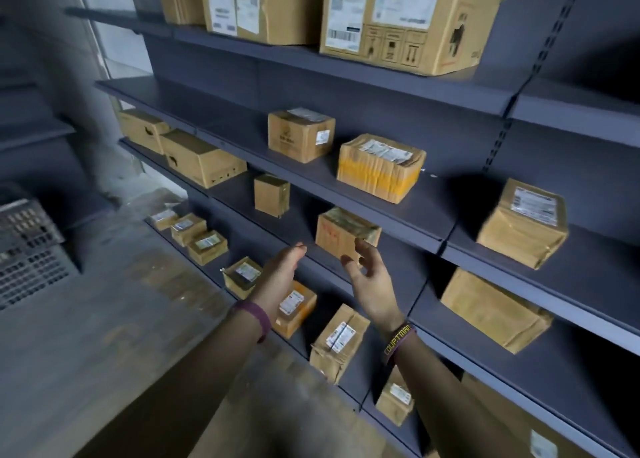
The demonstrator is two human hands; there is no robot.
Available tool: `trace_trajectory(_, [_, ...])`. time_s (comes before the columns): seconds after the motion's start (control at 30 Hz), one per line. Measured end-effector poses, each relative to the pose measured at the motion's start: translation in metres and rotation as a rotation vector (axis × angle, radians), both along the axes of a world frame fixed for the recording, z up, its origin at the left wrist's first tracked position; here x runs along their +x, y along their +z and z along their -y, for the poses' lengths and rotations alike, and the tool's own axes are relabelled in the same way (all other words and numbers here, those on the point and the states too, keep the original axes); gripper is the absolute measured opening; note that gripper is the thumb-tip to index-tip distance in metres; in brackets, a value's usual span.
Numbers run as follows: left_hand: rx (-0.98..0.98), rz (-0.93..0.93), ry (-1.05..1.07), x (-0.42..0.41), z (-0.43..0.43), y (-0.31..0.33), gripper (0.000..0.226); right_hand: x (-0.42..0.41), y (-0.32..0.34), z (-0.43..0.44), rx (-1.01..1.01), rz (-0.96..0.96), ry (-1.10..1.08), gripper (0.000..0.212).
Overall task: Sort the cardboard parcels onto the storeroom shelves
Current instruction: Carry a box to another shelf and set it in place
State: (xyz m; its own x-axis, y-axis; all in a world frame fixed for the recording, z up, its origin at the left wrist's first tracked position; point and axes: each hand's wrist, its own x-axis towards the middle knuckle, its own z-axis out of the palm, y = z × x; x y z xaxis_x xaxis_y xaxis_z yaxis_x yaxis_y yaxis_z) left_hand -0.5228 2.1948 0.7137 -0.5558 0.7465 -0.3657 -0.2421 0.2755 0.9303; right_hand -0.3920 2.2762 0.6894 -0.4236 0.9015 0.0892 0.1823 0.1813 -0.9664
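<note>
A small taped cardboard parcel with red writing (337, 236) sits on a dark grey shelf (311, 249) straight ahead. My left hand (280, 277) is held out flat, fingers straight, just left of and below the parcel, touching nothing. My right hand (370, 281) is raised with fingers spread and relaxed, its fingertips in front of the parcel's lower right corner; I cannot tell whether they touch it. Neither hand holds anything. Other parcels fill the shelves: a small cube box (272, 195), a yellow-taped parcel (379, 166) and a labelled box (300, 134) one shelf up.
Large boxes (398, 17) stand on the top shelf. Several small labelled parcels (337, 341) line the lower shelves. A wrapped parcel (523, 223) and a flat one (491, 310) lie on the right bay. A black perforated crate (27, 249) stands on the floor at left.
</note>
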Motion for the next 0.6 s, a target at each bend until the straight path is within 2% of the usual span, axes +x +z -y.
trace_trajectory(0.23, [0.074,0.04,0.051,-0.114,-0.021,0.0,0.047,-0.141,-0.014,-0.04,-0.099,-0.075,0.04,0.051])
trace_trajectory(0.4, [0.059,0.012,0.099,-0.228,-0.042,0.001,0.043,-0.267,-0.032,-0.076,-0.169,-0.085,0.126,0.039])
trace_trajectory(0.53, [0.079,0.008,0.141,-0.327,-0.054,0.007,0.031,-0.372,-0.026,-0.096,-0.181,-0.083,0.2,0.018])
trace_trajectory(0.6, [0.071,-0.012,0.177,-0.373,-0.058,0.008,0.03,-0.418,-0.023,-0.103,-0.176,-0.035,0.249,0.021])
